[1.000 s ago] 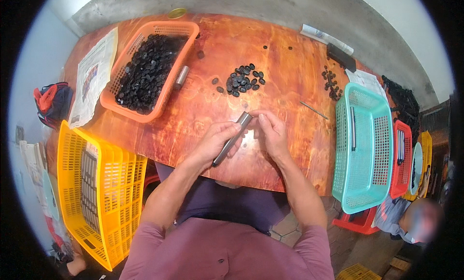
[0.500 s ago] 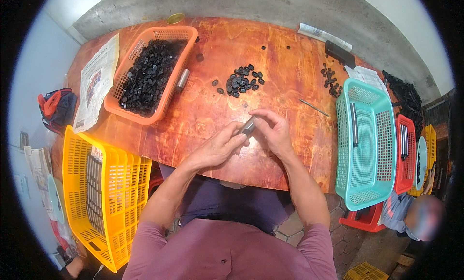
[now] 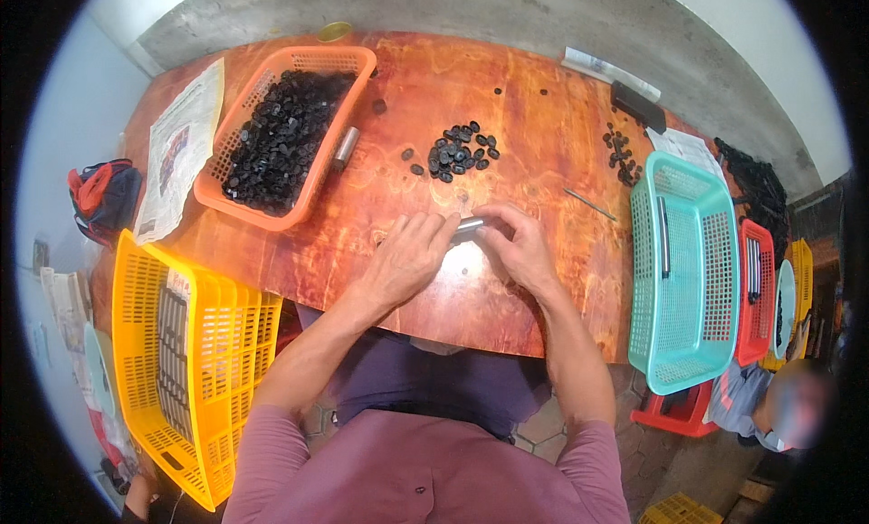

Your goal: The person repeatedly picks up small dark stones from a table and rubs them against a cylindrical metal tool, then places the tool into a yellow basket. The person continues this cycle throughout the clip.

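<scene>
Both hands are closed on a short grey metal tube (image 3: 469,224) over the near middle of the wooden table. My left hand (image 3: 410,255) wraps its left end from above, back of the hand up, and hides that end. My right hand (image 3: 520,247) grips the right end between thumb and fingers. The tube lies almost level, its bare middle shining. Just beyond the hands is a loose pile of small black oval caps (image 3: 459,151). A thin metal rod (image 3: 590,204) lies to the right of them.
An orange basket (image 3: 294,218) of black caps stands at left, a metal cylinder (image 3: 346,147) beside it. Yellow crates (image 3: 231,343) holding tubes sit at lower left. At right are a turquoise basket (image 3: 697,307) with one tube and a red basket (image 3: 757,334). Another person (image 3: 756,397) is at lower right.
The tube has turned from a steep slant to nearly level. My left hand has rolled over it, back upward, while my right hand keeps hold of the other end.
</scene>
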`<state>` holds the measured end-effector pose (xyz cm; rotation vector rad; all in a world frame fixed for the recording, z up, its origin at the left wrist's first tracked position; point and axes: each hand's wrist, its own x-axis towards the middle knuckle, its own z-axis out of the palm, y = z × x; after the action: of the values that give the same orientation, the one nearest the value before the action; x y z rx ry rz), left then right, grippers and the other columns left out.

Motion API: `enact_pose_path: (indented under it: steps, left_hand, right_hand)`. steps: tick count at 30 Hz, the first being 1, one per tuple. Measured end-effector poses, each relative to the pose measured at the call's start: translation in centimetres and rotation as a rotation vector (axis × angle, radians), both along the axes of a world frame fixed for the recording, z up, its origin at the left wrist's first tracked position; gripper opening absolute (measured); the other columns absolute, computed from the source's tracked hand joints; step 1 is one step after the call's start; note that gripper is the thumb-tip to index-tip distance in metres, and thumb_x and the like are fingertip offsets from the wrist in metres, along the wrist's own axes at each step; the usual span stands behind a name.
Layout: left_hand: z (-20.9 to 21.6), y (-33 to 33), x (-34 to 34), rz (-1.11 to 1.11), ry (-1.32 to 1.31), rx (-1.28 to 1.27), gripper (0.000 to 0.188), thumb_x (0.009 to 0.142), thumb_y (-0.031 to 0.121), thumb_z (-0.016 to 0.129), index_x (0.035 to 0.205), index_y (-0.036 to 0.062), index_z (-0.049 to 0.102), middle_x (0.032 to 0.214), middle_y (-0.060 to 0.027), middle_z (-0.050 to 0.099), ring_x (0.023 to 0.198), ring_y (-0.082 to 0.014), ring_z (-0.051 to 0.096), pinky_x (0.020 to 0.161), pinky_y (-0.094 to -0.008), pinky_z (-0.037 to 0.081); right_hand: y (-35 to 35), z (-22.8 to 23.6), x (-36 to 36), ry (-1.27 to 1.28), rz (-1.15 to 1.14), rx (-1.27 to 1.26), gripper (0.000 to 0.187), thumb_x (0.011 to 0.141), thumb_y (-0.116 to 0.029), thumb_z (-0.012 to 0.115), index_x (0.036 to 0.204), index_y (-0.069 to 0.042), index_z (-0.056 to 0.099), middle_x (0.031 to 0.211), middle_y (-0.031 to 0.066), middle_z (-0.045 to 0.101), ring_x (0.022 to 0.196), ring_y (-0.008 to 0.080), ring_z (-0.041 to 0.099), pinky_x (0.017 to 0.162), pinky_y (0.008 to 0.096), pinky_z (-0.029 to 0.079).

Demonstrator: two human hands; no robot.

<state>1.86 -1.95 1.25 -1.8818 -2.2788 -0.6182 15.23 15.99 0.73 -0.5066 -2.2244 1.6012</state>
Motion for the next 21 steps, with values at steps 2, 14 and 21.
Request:
enact_pose_path:
  steps: [2,14,21]
  left_hand:
    - [0.1,0.0,0.0,-0.015,0.011,0.014,0.047,0.088,0.013,0.076,0.131,0.0016,0.062,0.11,-0.0128,0.063,0.095,-0.0313,0.062,0.085,-0.043,0.051]
    - [-0.2,-0.3,0.2,-0.091,-0.132,0.128,0.044,0.085,0.01,0.078,0.126,0.0006,0.064,0.111,-0.0138,0.064,0.1,-0.0338,0.063,0.088,-0.0437,0.052]
    - [0.2,-0.3,0.7,-0.074,-0.211,0.14,0.043,0.086,0.013,0.078,0.125,0.0018,0.065,0.111,-0.0137,0.064,0.099,-0.034,0.063,0.087,-0.0433,0.052]
  right_hand:
    - [-0.1,0.8,0.2,-0.057,0.008,-0.008,0.028,0.089,-0.002,0.07,0.117,0.002,0.071,0.102,0.0122,0.069,0.092,0.0219,0.067,0.085,0.0336,0.054]
    - [-1.3,3.0,1.8,0.039,0.082,0.475,0.025,0.089,0.0,0.072,0.113,0.002,0.068,0.108,0.0202,0.069,0.102,0.0405,0.067,0.089,0.0442,0.055]
    - [-1.5,1.1,2.4,0.135,0.029,0.567,0.027,0.085,0.002,0.076,0.112,0.002,0.069,0.112,0.019,0.07,0.103,0.0377,0.069,0.089,0.0434,0.056]
